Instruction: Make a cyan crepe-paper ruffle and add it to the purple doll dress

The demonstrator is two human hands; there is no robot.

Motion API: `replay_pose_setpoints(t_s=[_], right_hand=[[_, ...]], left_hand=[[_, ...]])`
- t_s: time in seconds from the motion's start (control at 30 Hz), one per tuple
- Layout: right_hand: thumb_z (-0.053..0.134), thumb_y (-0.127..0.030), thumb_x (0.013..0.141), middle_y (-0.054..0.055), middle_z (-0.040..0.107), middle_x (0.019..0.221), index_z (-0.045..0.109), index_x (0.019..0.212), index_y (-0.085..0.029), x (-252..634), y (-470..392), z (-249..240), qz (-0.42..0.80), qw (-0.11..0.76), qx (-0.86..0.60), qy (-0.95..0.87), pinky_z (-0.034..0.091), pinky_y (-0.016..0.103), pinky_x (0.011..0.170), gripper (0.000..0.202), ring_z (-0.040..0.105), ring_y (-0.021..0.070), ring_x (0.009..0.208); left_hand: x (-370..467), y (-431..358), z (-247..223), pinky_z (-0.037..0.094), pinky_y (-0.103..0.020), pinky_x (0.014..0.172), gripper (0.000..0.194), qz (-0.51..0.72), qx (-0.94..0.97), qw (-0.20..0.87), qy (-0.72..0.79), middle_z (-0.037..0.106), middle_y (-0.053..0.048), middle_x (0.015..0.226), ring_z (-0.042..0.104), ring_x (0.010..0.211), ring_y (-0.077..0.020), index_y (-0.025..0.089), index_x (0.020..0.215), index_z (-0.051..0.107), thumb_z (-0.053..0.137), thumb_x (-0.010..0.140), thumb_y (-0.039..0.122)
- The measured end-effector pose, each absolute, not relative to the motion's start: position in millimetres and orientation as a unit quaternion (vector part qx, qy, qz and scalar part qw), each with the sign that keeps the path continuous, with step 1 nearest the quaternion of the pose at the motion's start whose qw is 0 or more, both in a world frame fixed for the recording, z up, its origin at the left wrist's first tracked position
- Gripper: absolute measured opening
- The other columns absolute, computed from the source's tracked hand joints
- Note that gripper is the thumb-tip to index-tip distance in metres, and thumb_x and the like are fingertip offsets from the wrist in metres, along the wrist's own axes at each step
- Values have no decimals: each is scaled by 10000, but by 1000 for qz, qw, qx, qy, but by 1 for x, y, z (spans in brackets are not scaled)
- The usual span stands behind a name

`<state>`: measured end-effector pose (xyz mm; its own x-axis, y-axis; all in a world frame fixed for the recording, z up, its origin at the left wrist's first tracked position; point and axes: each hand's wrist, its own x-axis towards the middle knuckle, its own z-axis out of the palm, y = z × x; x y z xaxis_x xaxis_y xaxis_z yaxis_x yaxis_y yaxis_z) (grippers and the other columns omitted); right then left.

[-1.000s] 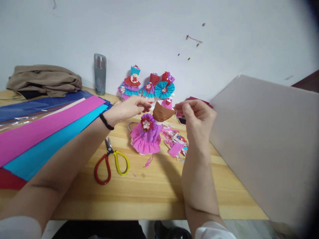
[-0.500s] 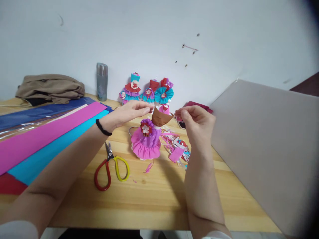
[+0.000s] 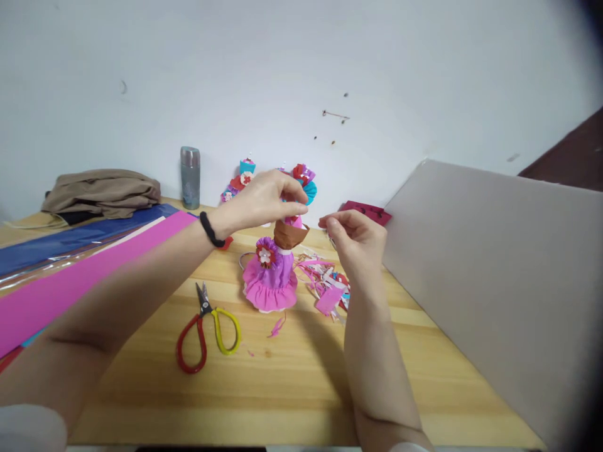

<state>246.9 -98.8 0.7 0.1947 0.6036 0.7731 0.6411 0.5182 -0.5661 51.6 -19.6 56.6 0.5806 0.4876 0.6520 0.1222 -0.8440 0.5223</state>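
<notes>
A small crepe-paper dress [image 3: 273, 285] stands upright on the wooden table, with a ruffled pink and purple skirt, a brown top and a red, white and purple flower. Above and just behind the brown top is my left hand [image 3: 276, 198], its fingers curved and the thumb apart, nothing visible in them. My right hand [image 3: 360, 235] hovers right of the top with thumb and fingertips pinched together; whatever they hold is too small to make out. Scissors [image 3: 205, 307] with one red and one yellow handle lie partly opened, left of the dress.
Paper scraps [image 3: 330, 298] lie right of the dress. Long pink paper [image 3: 108, 263] and blue sheets [image 3: 94, 227] spread on the left, near a brown cloth [image 3: 103, 191]. A flask [image 3: 190, 179] and more paper dresses [image 3: 245, 179] stand by the wall. A pale board [image 3: 480, 270] borders the right.
My left hand has moved right over the dress's top, and its fingers have curled. My right hand stays pinched beside it. The view has tilted up and shifted slightly.
</notes>
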Motion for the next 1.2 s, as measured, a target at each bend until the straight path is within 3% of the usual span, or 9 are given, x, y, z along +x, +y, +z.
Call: replay_pose_setpoints(t_s=[0.13,0.23,0.37,0.5,0.57,0.77,0.9,1.07,1.2], right_hand=[[644,-306,823,14,711,698,696,745,-214,243,-102,4,11,613,-505,-608,488,297,562,131,621,153,597],[641,-256,809,13,708,692,690,716,-217,245,-100,5,2,624,-492,-607,495,312,586,112,638,162,613],[622,-179,793,19,709,686,689,692,-217,252,-95,4,-10,638,-480,-602,502,330,603,127,659,183,635],[618,-175,780,36,712,684,697,690,-200,255,-93,3,-8,640,-486,-595,500,343,599,122,635,181,598],[616,-190,780,37,710,677,694,685,-196,255,-93,4,-8,632,-497,-595,501,341,602,123,626,175,583],[602,-201,776,36,727,708,691,705,-207,260,-91,3,-8,579,-554,-598,505,317,603,113,647,175,614],[613,-230,774,30,705,664,690,700,-199,264,-88,0,-19,529,-576,-623,496,331,637,111,660,196,639],[613,-216,776,40,715,677,689,687,-196,262,-90,2,8,447,-618,-647,476,321,667,119,665,200,668],[590,-227,806,55,728,717,693,704,-180,257,-93,5,16,350,-659,-665,450,303,662,152,652,192,681]], left_hand=[[57,-30,73,533,-380,757,87,354,890,187,218,676,-4,609,640,641,-185,152,702,739,713,750,84],[52,-34,88,511,-321,702,110,308,903,175,244,662,2,614,585,606,-137,123,682,719,711,749,37],[40,-22,109,495,-305,745,126,289,906,165,260,578,24,602,467,601,-61,72,723,701,645,828,30],[29,-3,125,456,-321,834,140,245,909,167,293,558,32,632,496,629,-20,-28,892,698,585,893,54],[26,2,132,425,-314,847,198,223,907,151,323,548,25,652,548,679,-28,-64,948,690,589,893,97],[16,13,146,440,-294,768,124,244,880,243,326,533,9,609,502,620,-61,74,683,624,654,760,166],[7,20,151,419,-318,797,115,270,862,276,328,518,7,651,472,646,-68,95,680,607,661,732,183],[-4,20,160,407,-375,873,137,278,861,225,362,528,-9,701,524,735,-113,89,721,614,668,714,214],[-7,13,170,402,-486,907,300,230,868,131,421,590,-75,800,619,896,-242,42,912,697,673,759,299]])
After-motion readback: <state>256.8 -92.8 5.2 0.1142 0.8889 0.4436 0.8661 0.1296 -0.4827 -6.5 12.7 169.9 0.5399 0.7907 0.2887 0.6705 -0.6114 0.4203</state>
